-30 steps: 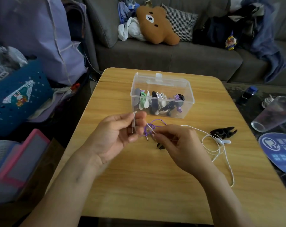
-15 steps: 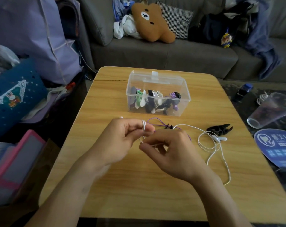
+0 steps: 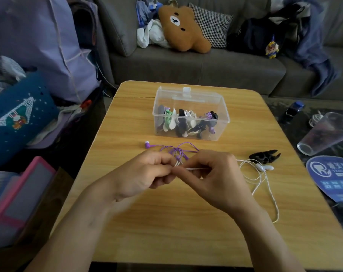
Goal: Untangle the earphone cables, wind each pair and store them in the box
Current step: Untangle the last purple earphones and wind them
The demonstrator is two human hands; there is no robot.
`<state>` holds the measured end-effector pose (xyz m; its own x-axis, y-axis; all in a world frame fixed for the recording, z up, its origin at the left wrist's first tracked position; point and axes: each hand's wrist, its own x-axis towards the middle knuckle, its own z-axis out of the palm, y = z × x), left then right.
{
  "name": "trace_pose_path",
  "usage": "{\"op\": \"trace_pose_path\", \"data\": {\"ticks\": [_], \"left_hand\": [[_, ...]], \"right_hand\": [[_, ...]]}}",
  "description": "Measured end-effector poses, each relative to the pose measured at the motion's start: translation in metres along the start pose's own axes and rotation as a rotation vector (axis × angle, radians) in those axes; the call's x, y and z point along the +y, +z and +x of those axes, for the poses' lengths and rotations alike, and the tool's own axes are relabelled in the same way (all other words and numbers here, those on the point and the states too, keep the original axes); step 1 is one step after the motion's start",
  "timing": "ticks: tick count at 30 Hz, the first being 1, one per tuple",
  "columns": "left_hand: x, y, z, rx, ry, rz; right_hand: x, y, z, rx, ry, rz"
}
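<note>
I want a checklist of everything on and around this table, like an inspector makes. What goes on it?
Surface: wooden table, bare wood near the person.
Job's things: clear plastic box mid-table, lid open, wound earphones inside; black cable winder lying to its right.
Clutter: overturned plastic cup and blue paper fan off the table's right edge.
Grippers: left hand and right hand both pinch cable where they meet.
Cables: purple earphones tangled just beyond the fingers, one bud on the table; white earphones trail loosely right.
Surroundings: grey sofa with a bear plush and checked cushion; bags on the left.
</note>
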<state>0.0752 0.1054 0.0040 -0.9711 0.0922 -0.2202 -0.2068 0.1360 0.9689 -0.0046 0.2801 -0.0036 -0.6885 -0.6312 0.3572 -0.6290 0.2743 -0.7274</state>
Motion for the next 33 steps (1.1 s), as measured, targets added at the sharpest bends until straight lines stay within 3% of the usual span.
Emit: {"op": "trace_pose_path", "data": {"ticks": [3,7,11,13,16,20,24,28,33], "left_hand": [[-0.003,-0.009,-0.003,0.005,-0.059,0.066],[0.001,-0.023,-0.010,0.051,-0.058,-0.071],[0.003,-0.038,-0.017,0.137,0.065,-0.431],[0.006,-0.040,-0.018,0.182,0.120,-0.594],[0.008,-0.034,-0.013,0.288,0.132,-0.796],[0.010,-0.023,-0.006,0.407,0.158,-0.931],[0.011,-0.018,-0.001,0.516,0.178,-0.864],[0.004,-0.016,0.001,0.631,0.192,-0.553],[-0.001,-0.012,0.000,0.554,0.202,-0.233]], "right_hand": [[0.005,-0.008,0.002,-0.030,0.080,-0.019],[0.012,-0.030,0.006,-0.024,0.200,0.046],[0.028,-0.042,0.006,-0.183,0.327,-0.166],[0.030,-0.043,0.006,-0.169,0.361,-0.164],[0.026,-0.042,0.007,-0.128,0.344,-0.151],[0.017,-0.027,0.004,-0.236,0.288,-0.236],[0.004,0.001,-0.003,-0.329,0.170,-0.263],[-0.011,0.025,-0.012,-0.387,0.027,-0.236],[-0.028,0.034,-0.017,-0.405,-0.095,-0.079]]}}
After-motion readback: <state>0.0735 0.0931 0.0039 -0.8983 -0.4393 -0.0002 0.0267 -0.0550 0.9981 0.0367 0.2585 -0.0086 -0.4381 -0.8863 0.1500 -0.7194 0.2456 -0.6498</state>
